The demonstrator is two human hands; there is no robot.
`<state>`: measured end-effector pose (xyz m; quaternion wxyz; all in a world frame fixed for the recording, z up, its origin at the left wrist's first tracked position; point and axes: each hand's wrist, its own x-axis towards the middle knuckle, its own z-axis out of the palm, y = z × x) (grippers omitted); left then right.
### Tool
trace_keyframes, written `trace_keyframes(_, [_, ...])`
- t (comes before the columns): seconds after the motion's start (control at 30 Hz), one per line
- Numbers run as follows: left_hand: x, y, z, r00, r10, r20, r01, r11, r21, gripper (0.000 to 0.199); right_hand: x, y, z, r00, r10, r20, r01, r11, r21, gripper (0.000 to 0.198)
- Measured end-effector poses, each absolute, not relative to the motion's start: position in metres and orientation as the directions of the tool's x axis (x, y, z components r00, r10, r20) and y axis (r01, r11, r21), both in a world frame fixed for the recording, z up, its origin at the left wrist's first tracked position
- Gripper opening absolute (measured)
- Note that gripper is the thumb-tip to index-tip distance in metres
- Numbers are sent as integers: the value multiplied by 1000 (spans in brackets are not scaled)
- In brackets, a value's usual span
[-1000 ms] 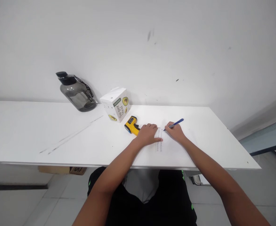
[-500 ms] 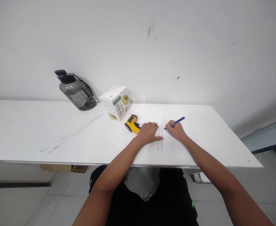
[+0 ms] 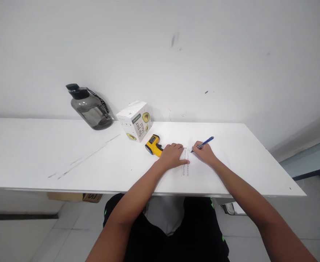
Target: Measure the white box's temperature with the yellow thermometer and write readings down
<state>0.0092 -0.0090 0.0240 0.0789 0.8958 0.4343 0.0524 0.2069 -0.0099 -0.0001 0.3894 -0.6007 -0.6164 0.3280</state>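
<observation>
My right hand (image 3: 204, 153) is closed around a blue pen (image 3: 207, 141), its tip down at a white sheet of paper (image 3: 192, 171). Columns of handwriting run down the sheet, too small to read. My left hand (image 3: 172, 156) lies flat on the paper's left part, thumb stretched toward the writing. Just beyond that hand rests a yellow and black infrared thermometer gun (image 3: 154, 145) on its side, the end of its handle hidden behind my fingers.
A white box with avocado pictures (image 3: 135, 122) stands behind the thermometer. Farther left, a grey see-through water bottle (image 3: 91, 109) with a black cap stands near the wall. All are on a white table (image 3: 94, 160). A cardboard box (image 3: 67, 197) shows below the table's front edge.
The pen and my right hand have shifted very slightly along the paper. My left hand stays in place. The whole view has tilted a little.
</observation>
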Motion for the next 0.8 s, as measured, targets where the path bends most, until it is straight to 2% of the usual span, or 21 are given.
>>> trace_keyframes(0.2, [8, -9, 20, 624, 776, 93, 753, -629, 195, 59, 208, -9, 0, 33, 995, 93, 454, 68, -888, 16])
trace_keyframes(0.33, [8, -8, 17, 627, 770, 117, 750, -637, 175, 52, 207, -8, -3, 82, 989, 126, 417, 81, -905, 24])
trace_keyframes(0.47, [6, -7, 16, 633, 755, 172, 725, -656, 212, 45, 203, -15, -3, 79, 973, 215, 487, 150, -860, 31])
trace_keyframes(0.67, [4, -5, 12, 607, 702, 372, 603, -712, 360, 33, 202, -20, -3, 23, 892, 451, 574, 357, -737, 36])
trace_keyframes(0.8, [4, -2, 8, 522, 669, 528, 545, -739, 397, 26, 206, -14, -6, 79, 903, 423, 636, 281, -718, 40])
